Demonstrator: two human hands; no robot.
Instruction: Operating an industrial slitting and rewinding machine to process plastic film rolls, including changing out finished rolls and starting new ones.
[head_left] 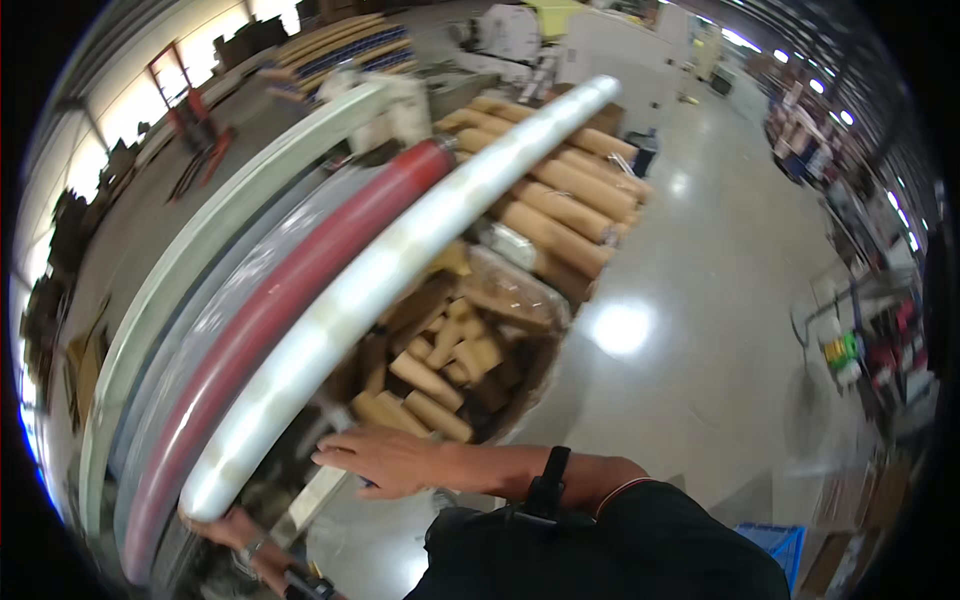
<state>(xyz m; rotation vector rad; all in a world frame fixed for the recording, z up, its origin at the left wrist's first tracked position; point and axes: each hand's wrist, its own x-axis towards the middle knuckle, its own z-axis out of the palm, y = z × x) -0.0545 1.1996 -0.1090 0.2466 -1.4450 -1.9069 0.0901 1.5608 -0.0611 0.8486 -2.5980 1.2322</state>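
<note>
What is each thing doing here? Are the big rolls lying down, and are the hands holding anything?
White roll: lying slanted, wrapped in clear film, near end at the left hand.
Red roll: lying beside the white roll.
Cardboard tubes: piled loosely in a box.
Brown rolls: stacked in a row.
Left hand: under the white roll's end; grip unclear.
Right hand: open, flat, holding nothing.

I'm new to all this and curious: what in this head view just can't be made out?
- Left hand: its fingers sit under the white roll, so the grip is hidden.
- Red roll: its lower end is motion-blurred.
- Cardboard tubes: partly covered by the white roll.
- Right hand: flat and open, contact beneath unclear.
</note>
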